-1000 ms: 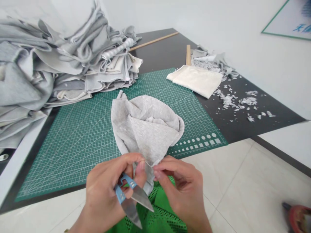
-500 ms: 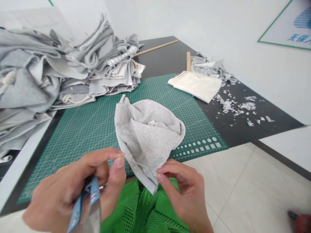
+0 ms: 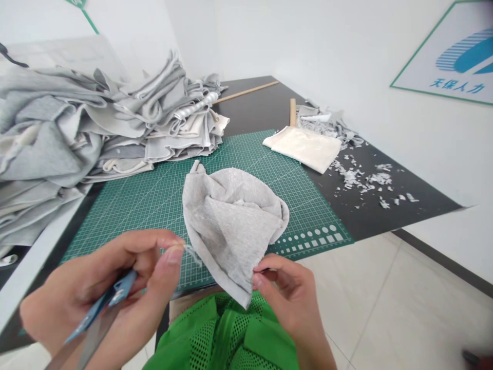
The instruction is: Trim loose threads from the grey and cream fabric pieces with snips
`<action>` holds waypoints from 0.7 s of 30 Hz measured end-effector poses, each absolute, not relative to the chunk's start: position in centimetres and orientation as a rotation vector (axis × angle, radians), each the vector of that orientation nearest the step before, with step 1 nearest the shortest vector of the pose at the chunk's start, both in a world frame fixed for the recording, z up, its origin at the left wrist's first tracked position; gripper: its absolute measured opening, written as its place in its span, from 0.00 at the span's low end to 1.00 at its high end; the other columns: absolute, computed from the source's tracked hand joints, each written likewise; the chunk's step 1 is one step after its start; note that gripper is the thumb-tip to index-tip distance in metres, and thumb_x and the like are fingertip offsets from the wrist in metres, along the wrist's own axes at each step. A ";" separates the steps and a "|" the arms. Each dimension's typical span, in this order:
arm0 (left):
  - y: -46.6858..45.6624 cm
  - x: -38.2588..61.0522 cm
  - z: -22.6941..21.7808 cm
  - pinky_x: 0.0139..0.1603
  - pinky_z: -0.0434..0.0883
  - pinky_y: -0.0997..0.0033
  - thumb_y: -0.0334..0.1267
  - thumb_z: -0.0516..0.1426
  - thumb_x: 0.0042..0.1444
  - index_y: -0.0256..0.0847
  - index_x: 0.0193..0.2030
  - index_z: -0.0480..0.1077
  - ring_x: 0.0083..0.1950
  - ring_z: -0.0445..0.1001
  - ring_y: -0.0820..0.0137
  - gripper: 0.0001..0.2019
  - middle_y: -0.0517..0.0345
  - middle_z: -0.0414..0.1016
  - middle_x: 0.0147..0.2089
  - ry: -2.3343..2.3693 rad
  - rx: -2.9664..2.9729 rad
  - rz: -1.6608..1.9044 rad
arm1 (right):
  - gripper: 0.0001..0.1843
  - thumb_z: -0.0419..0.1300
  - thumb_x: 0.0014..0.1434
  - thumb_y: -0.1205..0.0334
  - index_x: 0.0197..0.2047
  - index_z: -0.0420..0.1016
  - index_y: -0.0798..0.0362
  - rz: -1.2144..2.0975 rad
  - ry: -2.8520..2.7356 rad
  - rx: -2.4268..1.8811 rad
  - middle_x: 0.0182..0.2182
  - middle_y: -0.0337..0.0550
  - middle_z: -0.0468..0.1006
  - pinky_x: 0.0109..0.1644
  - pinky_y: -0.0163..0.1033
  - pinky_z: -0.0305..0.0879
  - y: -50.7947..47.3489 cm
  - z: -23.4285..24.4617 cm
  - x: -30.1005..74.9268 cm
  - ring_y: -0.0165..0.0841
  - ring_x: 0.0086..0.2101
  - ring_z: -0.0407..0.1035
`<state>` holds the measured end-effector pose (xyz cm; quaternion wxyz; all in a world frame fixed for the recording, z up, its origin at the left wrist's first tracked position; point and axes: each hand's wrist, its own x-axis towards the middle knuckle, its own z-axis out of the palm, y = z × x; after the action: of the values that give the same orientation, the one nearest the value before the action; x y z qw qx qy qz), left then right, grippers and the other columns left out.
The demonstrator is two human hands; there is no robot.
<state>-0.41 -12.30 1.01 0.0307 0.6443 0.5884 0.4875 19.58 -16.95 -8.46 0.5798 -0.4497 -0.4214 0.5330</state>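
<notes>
A crumpled grey fabric piece (image 3: 231,216) lies on the green cutting mat (image 3: 154,195), its near corner hanging over the table edge. My right hand (image 3: 288,298) pinches that corner between thumb and fingers. My left hand (image 3: 111,298) is closed around blue-handled thread snips (image 3: 96,318), whose blades point down and left. Its thumb and forefinger also pinch a thin thread (image 3: 191,252) that runs to the fabric's edge.
A big heap of grey and cream fabric (image 3: 88,133) fills the table's left. A folded cream piece (image 3: 304,146), fabric scraps (image 3: 365,177) and wooden sticks (image 3: 246,91) lie at the right and back. Green mesh cloth (image 3: 227,334) sits below my hands. White floor tiles to the right.
My left hand has moved left and away from the fabric corner with the snips, drawing a thread out. My right hand stays pinched on the corner. The view has tilted upward.
</notes>
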 end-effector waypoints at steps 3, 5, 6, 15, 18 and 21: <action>-12.3 0.0 1.6 0.07 0.55 0.79 0.41 0.66 0.46 0.47 0.28 0.76 0.11 0.60 0.77 0.04 0.65 0.70 0.18 1.849 2.028 1.360 | 0.03 0.68 0.55 0.63 0.35 0.81 0.51 1.342 -0.943 -1.065 0.30 0.41 0.80 0.34 0.35 0.75 -16.6 -9.1 20.1 0.32 0.30 0.75; -11.9 0.2 2.2 0.08 0.55 0.80 0.41 0.65 0.48 0.47 0.28 0.76 0.12 0.61 0.77 0.04 0.66 0.70 0.18 1.837 2.100 1.349 | 0.06 0.69 0.54 0.60 0.36 0.81 0.52 1.405 -0.954 -1.058 0.31 0.43 0.81 0.36 0.36 0.75 -16.5 -9.2 20.4 0.34 0.31 0.76; -11.7 0.4 2.5 0.08 0.55 0.81 0.41 0.64 0.49 0.46 0.28 0.76 0.13 0.62 0.77 0.04 0.66 0.71 0.19 1.809 2.138 1.353 | 0.08 0.69 0.54 0.59 0.36 0.82 0.53 1.433 -0.966 -1.053 0.31 0.44 0.82 0.37 0.37 0.75 -16.4 -9.2 20.6 0.35 0.32 0.76; -8.4 7.5 5.7 0.17 0.54 0.81 0.29 0.61 0.53 0.42 0.31 0.75 0.20 0.56 0.81 0.04 0.69 0.60 0.20 1.333 2.149 1.552 | 0.09 0.70 0.53 0.57 0.31 0.83 0.55 1.532 -0.980 -1.070 0.26 0.42 0.82 0.33 0.34 0.72 -16.2 -9.2 20.8 0.32 0.27 0.75; -6.0 11.6 6.3 0.19 0.54 0.80 0.30 0.59 0.55 0.39 0.28 0.74 0.21 0.55 0.81 0.06 0.67 0.59 0.21 1.175 2.178 1.573 | 0.12 0.73 0.48 0.56 0.30 0.82 0.56 1.615 -0.902 -0.932 0.25 0.42 0.82 0.34 0.35 0.73 -15.6 -9.4 21.3 0.32 0.26 0.75; -3.2 16.1 6.1 0.22 0.56 0.76 0.31 0.57 0.56 0.39 0.26 0.72 0.21 0.56 0.79 0.08 0.66 0.58 0.20 1.147 2.273 1.479 | 0.12 0.72 0.49 0.55 0.31 0.82 0.56 1.622 -0.915 -0.875 0.26 0.42 0.83 0.36 0.38 0.74 -15.1 -9.4 21.7 0.33 0.27 0.76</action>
<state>16.11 -3.17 6.15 0.0983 0.7682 0.3876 0.4999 21.67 -15.10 -9.44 0.5157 -0.3642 -0.3810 0.6754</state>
